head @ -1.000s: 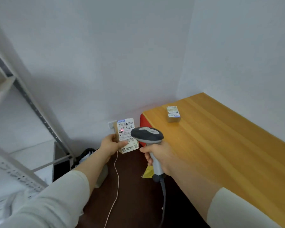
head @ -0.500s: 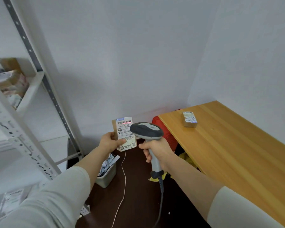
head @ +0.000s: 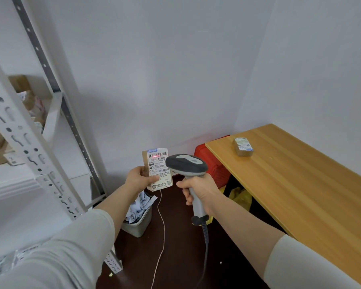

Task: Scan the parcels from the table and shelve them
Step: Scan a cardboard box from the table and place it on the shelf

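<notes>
Parcels [head: 32,103] of brown card lie piled on the white metal shelf rack [head: 23,140] at the left, blurred near the frame's edge. At the right stands the wooden desk [head: 300,184], with one small labelled parcel [head: 243,146] lying flat near its far end, well apart from both hands. Under that end of the desk sits a red crate [head: 213,163], and on the dark floor beside the rack a grey bin [head: 140,224] holds crumpled paper. Between rack and desk, the right hand [head: 200,186] has its fingers wrapped round the handle of a grey barcode scanner [head: 186,165], whose head points at the held parcel [head: 158,163]. The left hand [head: 139,178] grips that flat brown parcel upright by its left edge, thumb across the label, where a red scan line [head: 155,156] falls on the top barcode.
</notes>
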{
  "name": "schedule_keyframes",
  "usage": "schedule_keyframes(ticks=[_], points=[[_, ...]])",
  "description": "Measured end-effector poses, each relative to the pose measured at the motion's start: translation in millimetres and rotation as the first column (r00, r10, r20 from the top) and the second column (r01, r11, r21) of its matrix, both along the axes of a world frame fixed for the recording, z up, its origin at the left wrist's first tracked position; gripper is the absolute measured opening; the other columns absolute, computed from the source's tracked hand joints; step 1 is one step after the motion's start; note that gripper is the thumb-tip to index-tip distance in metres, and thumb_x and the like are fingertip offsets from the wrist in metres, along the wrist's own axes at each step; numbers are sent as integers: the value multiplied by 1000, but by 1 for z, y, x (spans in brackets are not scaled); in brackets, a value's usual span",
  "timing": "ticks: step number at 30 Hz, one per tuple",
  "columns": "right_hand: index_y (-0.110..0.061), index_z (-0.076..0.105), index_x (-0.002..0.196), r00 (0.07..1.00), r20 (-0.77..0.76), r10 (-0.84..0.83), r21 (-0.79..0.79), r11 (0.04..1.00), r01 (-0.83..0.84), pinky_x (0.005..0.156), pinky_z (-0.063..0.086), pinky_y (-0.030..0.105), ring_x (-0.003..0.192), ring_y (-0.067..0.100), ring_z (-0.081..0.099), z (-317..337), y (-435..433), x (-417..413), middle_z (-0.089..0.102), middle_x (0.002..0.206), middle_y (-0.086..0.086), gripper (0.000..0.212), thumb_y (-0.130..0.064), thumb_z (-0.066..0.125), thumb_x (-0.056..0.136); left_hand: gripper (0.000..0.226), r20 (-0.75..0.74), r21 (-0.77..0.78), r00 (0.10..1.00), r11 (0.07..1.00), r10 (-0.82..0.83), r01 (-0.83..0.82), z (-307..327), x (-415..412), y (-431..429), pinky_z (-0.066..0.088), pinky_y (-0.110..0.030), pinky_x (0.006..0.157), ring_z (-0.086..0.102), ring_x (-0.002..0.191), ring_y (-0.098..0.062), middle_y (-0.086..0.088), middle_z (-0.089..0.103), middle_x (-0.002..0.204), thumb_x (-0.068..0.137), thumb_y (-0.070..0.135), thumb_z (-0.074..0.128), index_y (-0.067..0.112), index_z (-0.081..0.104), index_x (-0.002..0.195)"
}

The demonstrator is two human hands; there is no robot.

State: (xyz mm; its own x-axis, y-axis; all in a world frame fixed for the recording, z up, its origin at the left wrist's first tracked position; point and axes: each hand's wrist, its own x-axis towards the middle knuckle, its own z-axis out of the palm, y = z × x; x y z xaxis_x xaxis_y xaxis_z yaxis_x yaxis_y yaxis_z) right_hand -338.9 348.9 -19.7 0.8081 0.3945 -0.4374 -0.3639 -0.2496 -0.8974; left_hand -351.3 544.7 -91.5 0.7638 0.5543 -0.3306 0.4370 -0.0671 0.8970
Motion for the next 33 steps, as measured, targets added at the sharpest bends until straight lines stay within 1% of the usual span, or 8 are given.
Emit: schedule_keyframes(ticks=[4,12,20,22,25,29,31,33], points=[[-7,56,60,1000,0,-20,15,1000,20,47,41,26,38,15,40,1,9,-14,49,48,5,25,-3,70,81,60,-4,5,1000,1000,-5,5,0,-13,9,52,-33,81,63,103,-28,-15,63,120,78,1,75,-2,47,131],[-6,53,57,1000,-12,-28,25,999,28,46,39,26,37,15,38,0,13,-40,48,47,6,29,-2,68,82,61,23,-3,1000,1000,10,-10,-2,-35,16,52,-35,86,63,104,-28,-16,64,119,79,1,74,-3,46,133],[-3,59,67,994,7,106,72,992,-106,46,39,26,37,15,39,3,9,-51,50,47,7,18,-2,68,82,63,57,-22,989,990,138,-137,4,-73,8,54,-40,91,64,105,-27,-14,65,118,77,4,77,-1,47,132],[-3,60,71,989,-3,150,136,980,-148,46,39,26,37,16,40,1,10,-56,51,49,8,15,-1,68,83,63,71,-36,981,983,180,-178,6,-91,6,55,-39,88,64,104,-25,-12,66,117,75,6,79,1,50,132],[-3,59,70,977,-58,207,208,959,-191,46,36,26,37,16,38,-10,20,-65,49,49,9,16,2,67,82,58,107,-65,957,962,269,-264,11,-132,7,54,-26,75,65,97,-18,-7,67,116,76,12,80,5,54,128],[-1,60,77,943,-130,306,223,936,-273,43,37,24,33,15,38,-28,52,-92,49,47,8,9,3,64,83,44,191,-205,838,855,512,-476,18,-215,13,56,-21,61,69,85,-16,-5,71,103,84,8,72,5,57,126],[-2,60,79,922,-153,357,231,920,-318,43,37,24,33,14,39,-33,69,-113,49,47,8,7,3,63,83,48,238,-247,723,760,649,-601,23,-258,23,56,-22,60,70,87,-19,-5,70,104,86,10,69,6,54,131],[-2,60,79,898,-165,407,228,902,-366,46,35,25,34,14,39,-37,85,-136,49,49,8,8,4,63,83,54,279,-278,578,640,767,-716,28,-294,38,55,-26,65,68,90,-22,-5,68,106,89,12,67,8,46,139]])
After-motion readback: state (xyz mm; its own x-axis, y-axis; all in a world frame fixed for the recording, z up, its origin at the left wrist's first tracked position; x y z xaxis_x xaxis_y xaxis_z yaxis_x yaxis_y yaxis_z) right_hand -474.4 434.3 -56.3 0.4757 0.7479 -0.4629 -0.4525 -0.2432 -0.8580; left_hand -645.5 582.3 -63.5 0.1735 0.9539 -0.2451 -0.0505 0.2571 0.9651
